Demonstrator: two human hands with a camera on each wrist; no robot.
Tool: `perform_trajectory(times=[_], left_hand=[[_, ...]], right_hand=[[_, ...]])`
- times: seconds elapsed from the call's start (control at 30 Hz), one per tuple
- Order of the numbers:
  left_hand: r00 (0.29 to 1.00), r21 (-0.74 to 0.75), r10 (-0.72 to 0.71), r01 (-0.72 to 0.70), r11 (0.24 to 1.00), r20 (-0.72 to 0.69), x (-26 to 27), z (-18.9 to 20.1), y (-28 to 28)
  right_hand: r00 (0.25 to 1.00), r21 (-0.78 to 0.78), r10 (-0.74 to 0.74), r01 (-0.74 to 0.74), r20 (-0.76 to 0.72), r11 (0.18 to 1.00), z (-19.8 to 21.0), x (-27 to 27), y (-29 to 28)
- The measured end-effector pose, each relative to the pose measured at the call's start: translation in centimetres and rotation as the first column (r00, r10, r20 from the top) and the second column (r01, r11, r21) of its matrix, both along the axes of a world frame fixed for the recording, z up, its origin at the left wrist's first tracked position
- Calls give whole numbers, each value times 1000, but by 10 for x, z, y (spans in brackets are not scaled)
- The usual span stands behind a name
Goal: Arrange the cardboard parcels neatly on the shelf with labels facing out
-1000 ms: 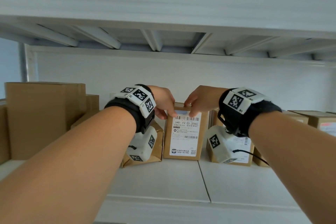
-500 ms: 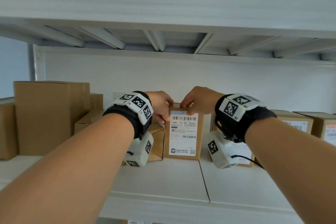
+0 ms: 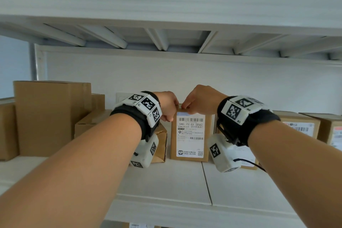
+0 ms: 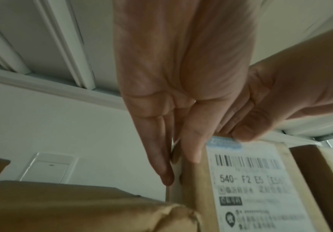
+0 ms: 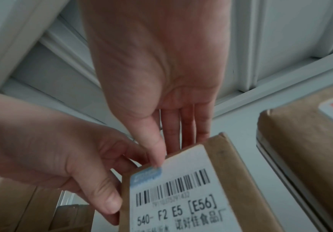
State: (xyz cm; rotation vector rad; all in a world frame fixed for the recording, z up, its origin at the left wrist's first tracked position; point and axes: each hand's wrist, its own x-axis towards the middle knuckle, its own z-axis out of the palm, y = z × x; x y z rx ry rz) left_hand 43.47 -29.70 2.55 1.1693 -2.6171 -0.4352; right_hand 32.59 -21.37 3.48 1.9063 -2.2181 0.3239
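A small cardboard parcel stands upright in the middle of the white shelf, its white barcode label facing me. My left hand grips its top left corner, thumb on the front edge and fingers down the left side. In the left wrist view the left hand lies along the parcel. My right hand pinches the top edge. In the right wrist view its thumb presses the label's top, and the fingers reach behind the parcel.
A tall plain box stands at the left. A low crumpled parcel lies just left of the held one. Labelled parcels line the right side, one partly hidden behind my right wrist. The upper shelf's ribbed underside hangs overhead.
The parcel stays upright in about the same spot with both hands on its top. My left hand has slid slightly outward onto the top left corner.
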Motion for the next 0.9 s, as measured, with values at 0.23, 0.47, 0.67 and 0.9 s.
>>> perform_trajectory(times=[0.23,0.47,0.67,0.9], left_hand=[[996,173,-44,58,983,-82,-2,-2,-1],[996,153,-27,39,987,-83,0,7,8],[999,97,4,-1,995,-38,3,9,9],[995,28,92,-91,995,-35,37,22,2]], right_hand=[[999,10,22,-23,45,1000,-1,-3,7],[996,4,31,-31,82,1000,-1,-4,7],[993,-23,26,-24,112,999,1,-5,3],[988,-155,132,-118,86,981,10,12,1]])
